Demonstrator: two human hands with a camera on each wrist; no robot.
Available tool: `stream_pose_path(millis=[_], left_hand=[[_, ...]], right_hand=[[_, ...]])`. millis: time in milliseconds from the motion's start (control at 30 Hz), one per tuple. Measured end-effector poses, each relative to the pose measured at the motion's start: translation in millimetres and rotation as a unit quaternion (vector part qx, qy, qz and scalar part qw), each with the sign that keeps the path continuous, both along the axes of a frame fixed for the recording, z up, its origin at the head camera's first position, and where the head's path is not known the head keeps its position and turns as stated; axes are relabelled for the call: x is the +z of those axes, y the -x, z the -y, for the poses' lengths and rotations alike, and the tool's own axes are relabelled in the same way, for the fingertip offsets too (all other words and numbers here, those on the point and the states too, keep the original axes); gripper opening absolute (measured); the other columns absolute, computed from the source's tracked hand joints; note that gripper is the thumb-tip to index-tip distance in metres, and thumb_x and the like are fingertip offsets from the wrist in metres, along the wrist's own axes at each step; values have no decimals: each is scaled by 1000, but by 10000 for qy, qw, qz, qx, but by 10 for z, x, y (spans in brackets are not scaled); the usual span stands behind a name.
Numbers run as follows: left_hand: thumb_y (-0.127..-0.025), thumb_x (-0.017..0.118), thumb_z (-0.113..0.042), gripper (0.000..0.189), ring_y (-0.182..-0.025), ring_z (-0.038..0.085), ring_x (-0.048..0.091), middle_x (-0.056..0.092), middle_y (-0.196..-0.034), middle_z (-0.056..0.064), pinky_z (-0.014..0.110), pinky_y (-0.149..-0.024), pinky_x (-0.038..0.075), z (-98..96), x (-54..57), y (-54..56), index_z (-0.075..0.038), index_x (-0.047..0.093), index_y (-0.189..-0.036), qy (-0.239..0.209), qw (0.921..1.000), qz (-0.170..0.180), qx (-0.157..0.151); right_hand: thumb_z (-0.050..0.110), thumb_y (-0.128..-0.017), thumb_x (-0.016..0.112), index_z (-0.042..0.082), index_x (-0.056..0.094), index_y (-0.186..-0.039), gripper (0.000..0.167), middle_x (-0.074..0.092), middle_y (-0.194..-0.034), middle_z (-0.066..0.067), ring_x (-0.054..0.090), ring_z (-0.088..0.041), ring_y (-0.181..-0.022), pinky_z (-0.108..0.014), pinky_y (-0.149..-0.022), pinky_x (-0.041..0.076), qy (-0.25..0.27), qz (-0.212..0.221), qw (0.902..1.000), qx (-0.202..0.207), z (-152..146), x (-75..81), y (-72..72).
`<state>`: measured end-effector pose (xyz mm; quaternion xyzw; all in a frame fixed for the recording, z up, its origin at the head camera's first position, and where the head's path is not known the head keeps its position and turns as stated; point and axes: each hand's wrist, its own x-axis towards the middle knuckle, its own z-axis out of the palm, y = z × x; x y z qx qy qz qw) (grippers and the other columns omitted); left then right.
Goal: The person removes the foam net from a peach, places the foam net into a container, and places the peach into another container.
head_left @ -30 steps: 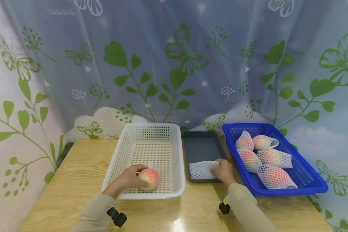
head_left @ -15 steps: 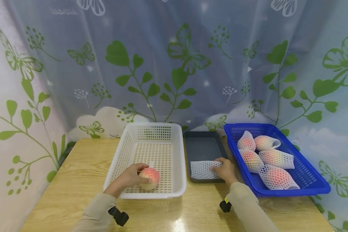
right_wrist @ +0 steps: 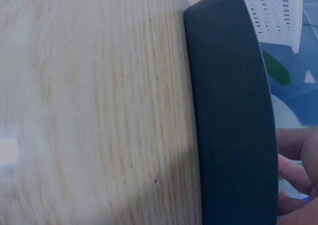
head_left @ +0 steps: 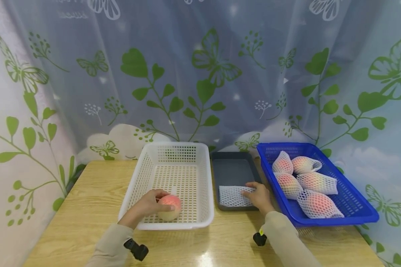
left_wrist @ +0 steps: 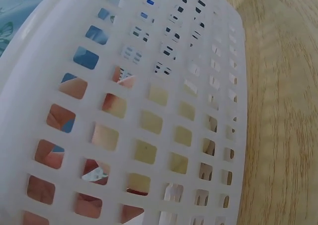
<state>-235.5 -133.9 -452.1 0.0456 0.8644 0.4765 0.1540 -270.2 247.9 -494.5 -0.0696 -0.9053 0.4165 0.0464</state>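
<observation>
One peach [head_left: 173,201] in the white basket [head_left: 173,225], gripped from its left side by my curled left fingers [head_left: 161,193]. Right fingers [head_left: 254,185] part-bent over the mesh sleeve [head_left: 232,196] in the grey tray [head_left: 235,170]; pinching or not, I can't tell. Likely sleeving step; next calls for opening the sleeve.

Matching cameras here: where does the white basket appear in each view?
Head: the white basket stands left of centre, the left hand holding a peach inside it.
Left wrist: its slotted wall fills the left and middle.
Right wrist: part of it shows, top right.
Shared landmark: the wooden table, in all three.
</observation>
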Motion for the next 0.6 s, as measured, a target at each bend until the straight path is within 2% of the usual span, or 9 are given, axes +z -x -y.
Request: stream_pose_path(millis=[300,600], left_hand=[[-75,83,-18,62,-111,32,54,56,-123,17,43,-85,52,-3,4,7,1,56,-128,70,9999,-71,35],[-76,82,-13,58,-106,30,57,59,-119,16,42,-83,52,-6,11,0,1,58,-126,37,9999,-141,82]], right_hand=[[12,-85,72,-3,63,-119,38,58,-126,-25,49,-43,-121,-55,-96,43,1,-10,10000,-8,-3,41,-31],[11,-86,71,-2,63,-120,37,58,-127,-24,49,-42,-121,-54,-96,44,-72,-39,9999,63,4,55,-48]])
